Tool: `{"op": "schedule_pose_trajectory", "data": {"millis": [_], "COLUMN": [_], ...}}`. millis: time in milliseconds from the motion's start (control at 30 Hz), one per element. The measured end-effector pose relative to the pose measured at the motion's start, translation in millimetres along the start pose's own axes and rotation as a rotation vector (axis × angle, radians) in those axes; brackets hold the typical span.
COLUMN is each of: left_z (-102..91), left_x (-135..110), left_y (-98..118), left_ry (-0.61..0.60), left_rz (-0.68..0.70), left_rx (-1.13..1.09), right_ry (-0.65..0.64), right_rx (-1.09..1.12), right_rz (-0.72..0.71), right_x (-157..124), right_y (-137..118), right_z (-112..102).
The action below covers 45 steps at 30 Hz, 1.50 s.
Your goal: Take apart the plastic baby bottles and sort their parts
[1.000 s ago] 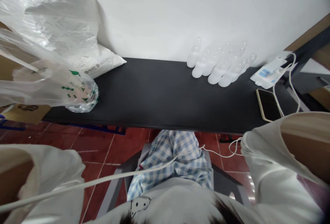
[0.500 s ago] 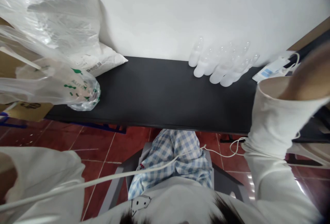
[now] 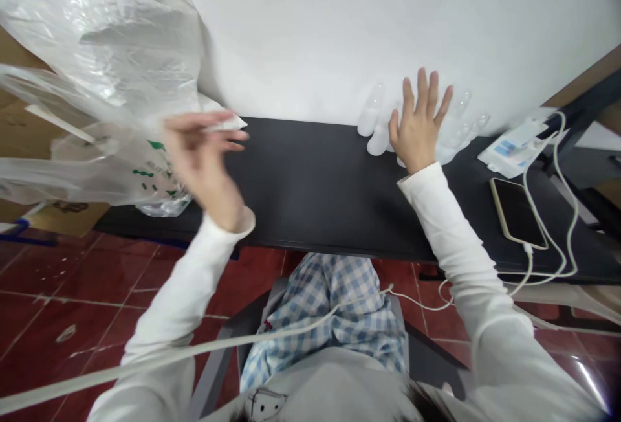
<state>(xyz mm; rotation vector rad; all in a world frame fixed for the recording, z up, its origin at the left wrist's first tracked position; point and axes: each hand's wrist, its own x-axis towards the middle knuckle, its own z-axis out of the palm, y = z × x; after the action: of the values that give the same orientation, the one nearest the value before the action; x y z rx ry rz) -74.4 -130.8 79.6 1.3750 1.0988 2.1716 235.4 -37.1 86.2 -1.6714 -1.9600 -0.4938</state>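
My left hand [image 3: 201,163] is blurred, raised over the left end of the black tabletop [image 3: 320,182], with its fingers apart. Its fingertips are at the corner of a white woven sack [image 3: 213,111], and I cannot tell whether they touch it. My right hand [image 3: 417,125] is open with spread fingers, just in front of a huddled group of translucent plastic bottles [image 3: 376,127]. It hides the middle of the group. A clear plastic bag with green print [image 3: 158,179] lies to the left, below my left hand.
A smartphone [image 3: 517,213] and a white packet [image 3: 514,148] lie at the right with white cables [image 3: 557,260]. A white wall [image 3: 310,27] rises behind the table. Below are a red tiled floor [image 3: 63,286] and checked trousers on my lap [image 3: 325,305].
Both hands have risen from the bottom corners to above the table, the right reaching the bottles, the left by the sack's corner. The view has tilted slightly and the bag looks shifted.
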Motion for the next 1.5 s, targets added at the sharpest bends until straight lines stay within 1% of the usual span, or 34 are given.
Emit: {"op": "schedule_pose_trajectory", "data": {"millis": [33,67,100,133,167,200,233,267,333,433,500,600,667,800,867,967,1067,1100,1133,1167,1200,1233,1300,1400,1500], "left_z": [7.8,16.9,26.9,37.3,48.0,58.7,69.5,80.3,101.4,126.6,135.2,134.9,130.3,125.2,125.3,123.5,118.4,116.4,114.6,112.9,111.4,110.1,107.9,105.3,104.0], "left_x": [-4,-9,-15,-21,-27,-32,-36,-39,-41,-40,-40,-42,-46,-53,-53,-45,-32,-28,-24,-20,-17,-15,-12,-8,-8], "left_y": [-14,-31,-48,-66,-83,-97,-110,-119,-130,-135,-136,-138,-141,-148,-150,-148,-146,-147,-148,-150,-153,-156,-160,-163,-161], "left_ry": [-0.084,-0.198,-0.323,-0.443,-0.527,-0.585,-0.632,-0.664,-0.695,-0.737,-0.779,-0.854,-0.888,-0.89,-0.868,-0.821,-0.815,-0.837,-0.871,-0.913,-0.958,-0.999,-1.063,-1.096,-1.093], "left_rz": [-0.033,-0.103,-0.206,-0.343,-0.421,-0.464,-0.468,-0.445,-0.392,-0.291,-0.243,-0.181,-0.129,0.022,0.07,0.053,0.054,0.062,0.063,0.058,0.048,0.039,0.04,0.076,0.102], "left_rx": [0.015,0.048,0.098,0.166,0.218,0.264,0.31,0.355,0.426,0.471,0.499,0.529,0.501,0.405,0.398,0.477,0.573,0.583,0.58,0.568,0.552,0.537,0.519,0.536,0.566], "right_ry": [-0.008,0.003,0.016,0.025,0.031,0.029,0.021,0.011,-0.011,-0.037,-0.057,-0.08,-0.059,0.08,0.138,0.2,0.252,0.24,0.196,0.138,0.055,-0.019,-0.116,-0.144,-0.132], "right_rx": [0.053,0.112,0.159,0.19,0.206,0.208,0.199,0.182,0.128,0.014,-0.054,-0.091,-0.032,0.263,0.398,0.529,0.609,0.626,0.647,0.672,0.695,0.7,0.665,0.594,0.598], "right_rz": [-0.016,-0.015,-0.011,-0.008,-0.004,-0.002,-0.002,-0.003,-0.007,0.003,0.023,0.035,0.011,-0.075,-0.075,0.019,0.195,0.265,0.33,0.384,0.398,0.383,0.28,0.114,0.059], "right_x": [3,8,13,18,24,30,35,39,44,45,42,34,27,13,6,-3,-14,-18,-22,-26,-29,-32,-34,-34,-33], "right_y": [-2,-3,-4,-4,-4,-3,-3,-4,-4,-6,-7,-8,-10,-18,-21,-19,-11,-8,-6,-5,-3,-2,-1,3,5], "right_z": [7,13,19,24,29,34,38,42,49,59,63,64,63,62,64,75,93,99,105,110,114,117,120,122,123]}}
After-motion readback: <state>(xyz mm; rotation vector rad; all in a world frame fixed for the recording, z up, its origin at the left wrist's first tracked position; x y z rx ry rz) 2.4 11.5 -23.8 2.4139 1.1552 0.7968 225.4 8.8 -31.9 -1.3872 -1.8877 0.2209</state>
